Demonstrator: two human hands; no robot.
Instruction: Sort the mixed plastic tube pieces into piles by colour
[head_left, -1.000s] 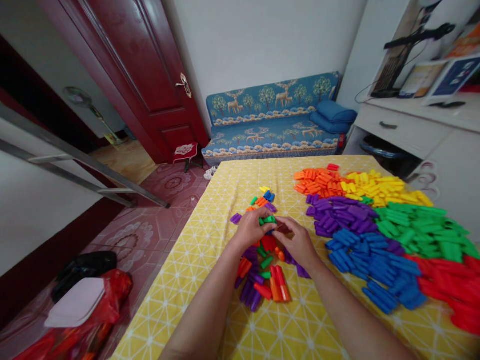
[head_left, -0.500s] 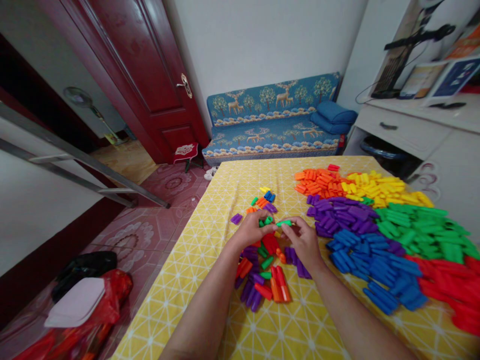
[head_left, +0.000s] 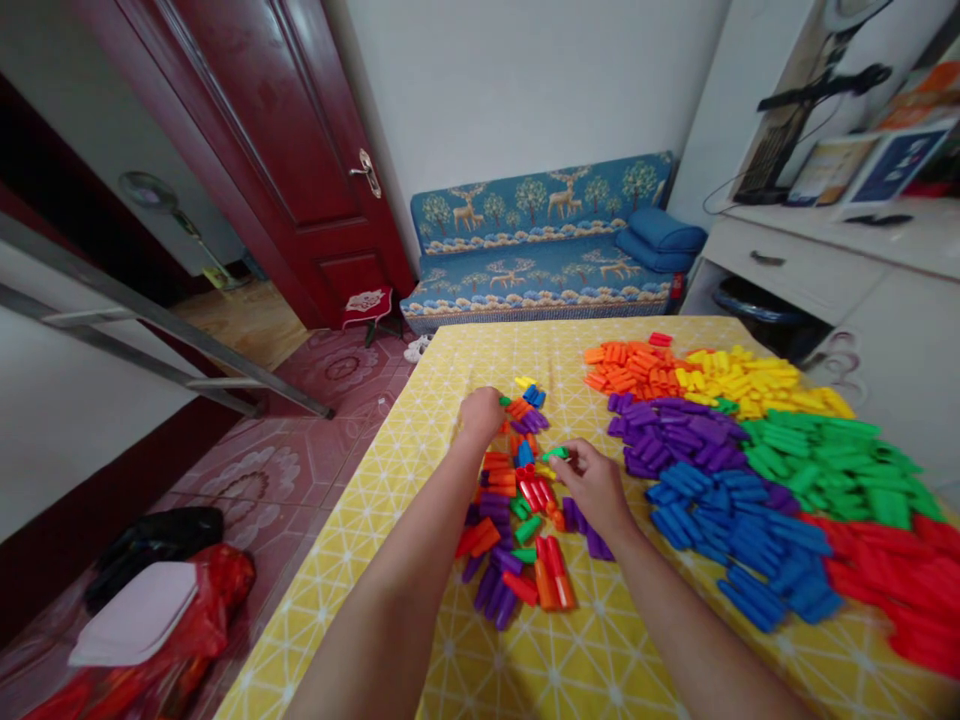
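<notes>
My right hand (head_left: 598, 488) pinches a small green plastic piece (head_left: 556, 454), tube-like in shape, above the near part of the mixed pile. My left hand (head_left: 482, 412) is at the pile's far left, its fingers curled at another green piece (head_left: 505, 400); the fingertips are mostly hidden. Between and below the hands lie loose pieces: red ones (head_left: 535, 490), orange ones (head_left: 498, 461), purple ones (head_left: 496, 592) and a few green. A pair of long red-and-orange pieces (head_left: 553, 574) lies at the pile's near end. Blue pieces (head_left: 534, 395) sit at its far end.
On the right of the yellow tablecloth (head_left: 360, 560) are heaps sorted by colour: orange (head_left: 634, 368), yellow (head_left: 757, 380), purple (head_left: 675, 435), green (head_left: 832, 462), blue (head_left: 739, 535) and red (head_left: 892, 580). A blue sofa (head_left: 540, 250) stands behind the table, a white cabinet (head_left: 810, 265) at right.
My hands have moved apart. The left has gone from the green pieces near the middle to the pile's far left; the right keeps a green piece, slightly lower.
</notes>
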